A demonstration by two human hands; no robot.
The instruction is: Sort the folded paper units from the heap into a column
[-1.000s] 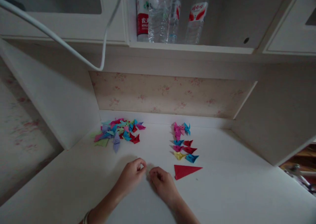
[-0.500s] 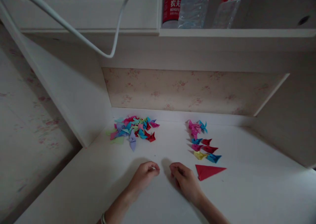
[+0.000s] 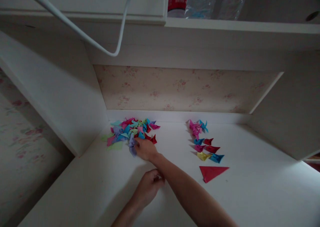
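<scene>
My right hand (image 3: 145,149) reaches across to the left and rests on the near edge of a heap of small folded paper pieces (image 3: 130,131) in several colours; its fingers curl down onto a lilac and red piece, and I cannot see what they grip. Beneath that forearm, my left hand (image 3: 150,187) lies on the white desk (image 3: 250,193) with its fingers curled in, and nothing shows in them. To the right, folded pieces (image 3: 206,147) lie in a row, with a larger red paper triangle (image 3: 212,172) nearest me.
A shelf above holds several plastic bottles (image 3: 197,1). A white cable (image 3: 82,36) hangs across the upper left. Desk side panels (image 3: 57,96) close in left and right, and floral wallpaper (image 3: 180,88) backs the niche.
My right hand has moved from the desk's middle, beside the left hand, up and left to the paper heap. The left hand stayed near its spot. The view shifted slightly.
</scene>
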